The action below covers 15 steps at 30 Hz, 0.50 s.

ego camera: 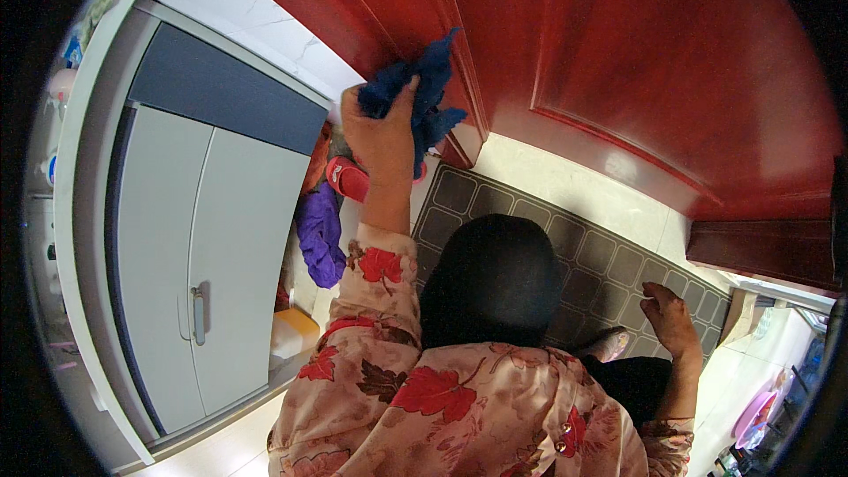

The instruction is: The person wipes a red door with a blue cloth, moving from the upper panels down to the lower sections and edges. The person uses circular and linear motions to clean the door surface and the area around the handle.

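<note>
My left hand (381,136) grips a crumpled dark blue cloth (434,76), its thumb pressed over the folds. The cloth lies against or just in front of the red door frame (371,10); contact cannot be made out for certain. To the right of the frame rises a glossy red panelled door (616,46). My right hand (670,319) hangs low at my right side above the floor mat, with its fingers loosely bent and nothing visible in it.
A grey two-door cabinet (252,232) stands on the left. Beside it are a purple cloth (320,232) and a pink slipper (347,179). A dark patterned mat (596,252) covers the floor at my feet. A pink basin (755,414) is at the far right.
</note>
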{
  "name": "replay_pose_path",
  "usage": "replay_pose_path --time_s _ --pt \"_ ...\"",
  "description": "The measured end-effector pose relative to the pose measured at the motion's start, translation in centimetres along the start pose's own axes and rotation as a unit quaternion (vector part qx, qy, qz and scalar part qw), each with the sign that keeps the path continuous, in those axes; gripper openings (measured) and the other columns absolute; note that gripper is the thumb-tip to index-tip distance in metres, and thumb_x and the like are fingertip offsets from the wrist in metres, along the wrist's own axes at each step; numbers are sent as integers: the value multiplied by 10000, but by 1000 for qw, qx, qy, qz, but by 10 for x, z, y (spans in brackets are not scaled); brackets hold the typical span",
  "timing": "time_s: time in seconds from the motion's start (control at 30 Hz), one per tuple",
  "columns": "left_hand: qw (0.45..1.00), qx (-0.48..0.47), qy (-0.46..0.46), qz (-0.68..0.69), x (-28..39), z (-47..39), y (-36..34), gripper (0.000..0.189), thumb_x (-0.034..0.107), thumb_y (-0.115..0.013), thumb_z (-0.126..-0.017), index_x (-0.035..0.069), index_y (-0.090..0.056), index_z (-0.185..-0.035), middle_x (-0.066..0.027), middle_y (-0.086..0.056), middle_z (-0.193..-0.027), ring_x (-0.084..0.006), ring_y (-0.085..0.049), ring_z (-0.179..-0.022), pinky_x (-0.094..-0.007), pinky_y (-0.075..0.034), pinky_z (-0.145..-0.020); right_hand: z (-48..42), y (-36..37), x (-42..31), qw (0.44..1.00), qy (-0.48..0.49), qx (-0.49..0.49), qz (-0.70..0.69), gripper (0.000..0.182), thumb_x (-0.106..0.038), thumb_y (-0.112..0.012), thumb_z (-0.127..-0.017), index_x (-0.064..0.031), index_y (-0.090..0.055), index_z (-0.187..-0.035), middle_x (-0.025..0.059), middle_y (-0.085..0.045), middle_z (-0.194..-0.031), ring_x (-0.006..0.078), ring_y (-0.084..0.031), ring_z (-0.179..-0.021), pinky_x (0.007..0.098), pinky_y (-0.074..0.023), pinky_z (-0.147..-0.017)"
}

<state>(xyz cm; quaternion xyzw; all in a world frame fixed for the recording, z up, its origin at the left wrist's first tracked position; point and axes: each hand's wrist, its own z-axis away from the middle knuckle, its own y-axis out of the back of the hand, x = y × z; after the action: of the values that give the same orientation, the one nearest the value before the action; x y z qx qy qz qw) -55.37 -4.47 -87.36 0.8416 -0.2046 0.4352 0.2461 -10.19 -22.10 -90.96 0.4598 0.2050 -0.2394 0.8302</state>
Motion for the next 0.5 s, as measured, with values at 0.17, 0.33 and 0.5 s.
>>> replay_pose_path --time_s 0.17,0.33,0.5 --pt "995 -12 77 56 -38 25 -14 411 171 -886 -706 19 -536 -856 -84 -594 -824 -172 -553 -762 -311 -474 -703 2 -1 -1 1000 -23 -2 10 365 -127 -638 -913 2 -607 -1253 213 -657 -1208 310 -695 -1013 389 -538 -889" --pt "991 -71 107 23 -100 57 -23 432 227 -883 -696 0 -563 -876 -126 -624 -806 -253 -591 -739 -371 -490 -699 2 -4 4 998 -63 -22 16 378 -136 -639 -912 -15 -603 -1268 199 -656 -1223 302 -687 -1044 396 -535 -897" --pt "989 -124 64 -50 -160 81 -33 428 242 -881 -670 -3 -593 -872 -181 -648 -848 -365 -628 -778 -422 -498 -710 -2 -5 6 995 -88 -38 8 366 -141 -629 -927 -35 -610 -1277 183 -654 -1241 287 -674 -1081 389 -533 -915"
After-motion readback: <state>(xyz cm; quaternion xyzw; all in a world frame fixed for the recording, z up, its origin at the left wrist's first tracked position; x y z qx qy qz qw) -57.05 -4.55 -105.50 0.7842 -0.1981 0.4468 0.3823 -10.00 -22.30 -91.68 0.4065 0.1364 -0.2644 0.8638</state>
